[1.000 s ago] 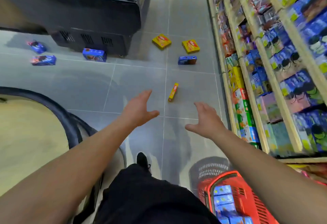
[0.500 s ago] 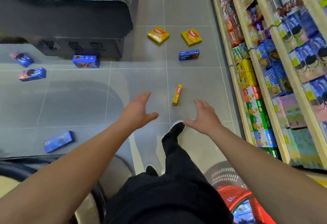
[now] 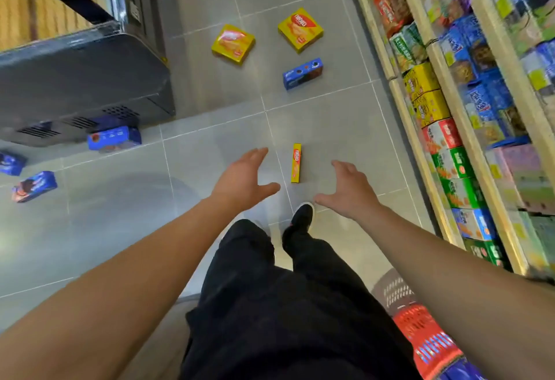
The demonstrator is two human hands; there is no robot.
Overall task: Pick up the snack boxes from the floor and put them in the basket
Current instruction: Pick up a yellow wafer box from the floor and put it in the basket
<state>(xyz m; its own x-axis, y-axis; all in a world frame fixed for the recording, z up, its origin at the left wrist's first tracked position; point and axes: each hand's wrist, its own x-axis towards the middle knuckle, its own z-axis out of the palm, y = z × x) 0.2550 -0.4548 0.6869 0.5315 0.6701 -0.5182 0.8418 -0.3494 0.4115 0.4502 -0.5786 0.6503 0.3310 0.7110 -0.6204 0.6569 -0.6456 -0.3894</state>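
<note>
The person has stepped closer; the thin box now lies between both hands. It points lengthwise straight down the aisle floor. The left hand and right hand are spread wide, holding nothing.

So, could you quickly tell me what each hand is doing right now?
Left hand: open, holding nothing.
Right hand: open, holding nothing.

Open grey floor surrounds the narrow yellow box, which lies apart from every other item, with bare tile on both long sides. The left hand and right hand flank it from above. The shelf rack bounds the aisle on the right; the dark cabinet closes the far left. A black shoe stands just below the box.
</note>
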